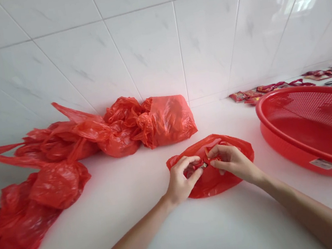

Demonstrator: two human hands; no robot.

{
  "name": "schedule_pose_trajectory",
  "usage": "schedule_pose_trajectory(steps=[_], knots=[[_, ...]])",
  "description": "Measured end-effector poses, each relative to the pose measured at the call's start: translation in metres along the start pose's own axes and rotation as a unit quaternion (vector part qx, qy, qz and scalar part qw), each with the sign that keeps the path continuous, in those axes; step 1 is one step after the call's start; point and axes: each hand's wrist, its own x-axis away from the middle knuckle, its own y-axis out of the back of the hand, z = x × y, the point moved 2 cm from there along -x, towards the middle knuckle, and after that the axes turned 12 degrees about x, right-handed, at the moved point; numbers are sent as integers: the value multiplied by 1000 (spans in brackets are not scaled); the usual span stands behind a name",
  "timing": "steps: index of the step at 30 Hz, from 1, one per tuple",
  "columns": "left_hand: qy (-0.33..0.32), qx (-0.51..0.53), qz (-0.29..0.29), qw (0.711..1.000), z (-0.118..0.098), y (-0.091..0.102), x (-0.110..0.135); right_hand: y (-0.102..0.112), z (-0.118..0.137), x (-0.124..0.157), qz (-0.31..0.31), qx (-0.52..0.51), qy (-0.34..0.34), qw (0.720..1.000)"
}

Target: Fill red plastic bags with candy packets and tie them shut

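A small red plastic bag [237, 151] lies on the white counter [158, 228] near the middle. Both my hands rest on top of it. My left hand [182, 181] pinches the bag's gathered mouth with thumb and fingers closed. My right hand [231, 160] pinches the same spot from the right, fingers curled. A small dark and white item [204, 164] shows between the fingertips; I cannot make out what it is.
A heap of filled and knotted red plastic bags [115, 128] runs along the tiled wall [146, 43] and down the left side [23, 208]. A red mesh basket [316, 129] stands at the right. Small red packets [250, 95] and ribbons lie behind it.
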Motion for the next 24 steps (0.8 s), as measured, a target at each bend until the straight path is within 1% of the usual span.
schedule_pose_trajectory(steps=[2,5,10,12,15,20,24], knots=[[37,50,-19,998,-1,0,1,-2,1,2,21,-19,-11,1000],[81,96,-30,992,-5,-2,2,-5,3,5,51,-34,-16,998],[124,143,-35,981,-10,-6,4,-7,8,7,60,-32,-23,997],[133,156,-37,978,-12,-8,5,-6,8,8,62,-38,-25,997],[130,165,-33,977,-15,-9,6,-5,10,9,62,-42,-14,997],[131,176,-33,975,-17,-11,8,-4,17,10,38,-31,-3,999],[146,191,-9,971,-22,-13,7,-4,23,12,29,-36,3,999]])
